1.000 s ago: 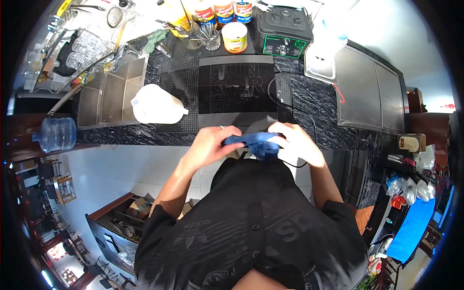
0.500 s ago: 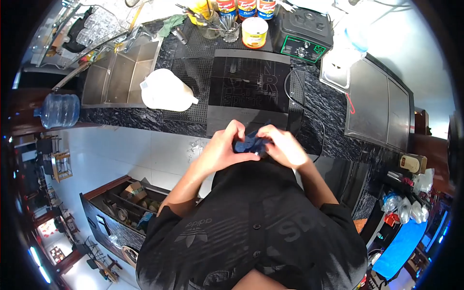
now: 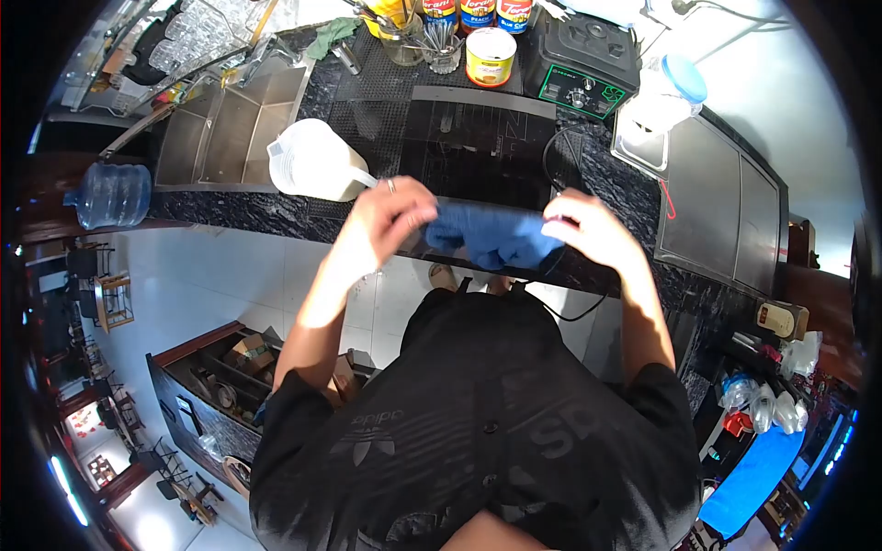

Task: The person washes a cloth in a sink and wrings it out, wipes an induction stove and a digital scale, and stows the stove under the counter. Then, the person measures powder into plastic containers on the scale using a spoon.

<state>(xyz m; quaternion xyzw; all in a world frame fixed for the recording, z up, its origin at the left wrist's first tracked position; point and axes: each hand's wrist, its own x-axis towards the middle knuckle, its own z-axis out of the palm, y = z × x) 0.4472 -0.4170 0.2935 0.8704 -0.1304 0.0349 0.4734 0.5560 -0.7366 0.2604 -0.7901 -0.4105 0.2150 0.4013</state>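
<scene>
Head view: person in a black shirt stands at a dark marbled counter [image 3: 625,193], both forearms reaching forward over its near edge. A blue cloth [image 3: 491,236] hangs between the two hands, upper edge drawn nearly straight, lower edge in uneven folds. Left hand [image 3: 386,219], a ring on one finger, has thumb and fingertips closed narrowly on the cloth's left end. Right hand [image 3: 595,230] pinches the opposite end, fingers bent; exact contact blurred. Cloth is in front of a dark panel [image 3: 478,138] with faint lettering; whether it touches the counter edge, cannot tell. White jug [image 3: 312,161] lies just beyond the left hand, its narrow end toward the fingers; whether these touch, cannot tell. Farther left, a steel sink [image 3: 253,129] with two basins. Behind the panel, a tin with a yellow label [image 3: 490,57], near a glass of thin utensils [image 3: 442,50]. Right of the tin, a black machine [image 3: 588,69] with a green-edged control face. A black cord [image 3: 548,165] curves past the panel's right side. Farther right, a blue-lidded container [image 3: 666,96] and a broad steel surface [image 3: 717,193].
</scene>
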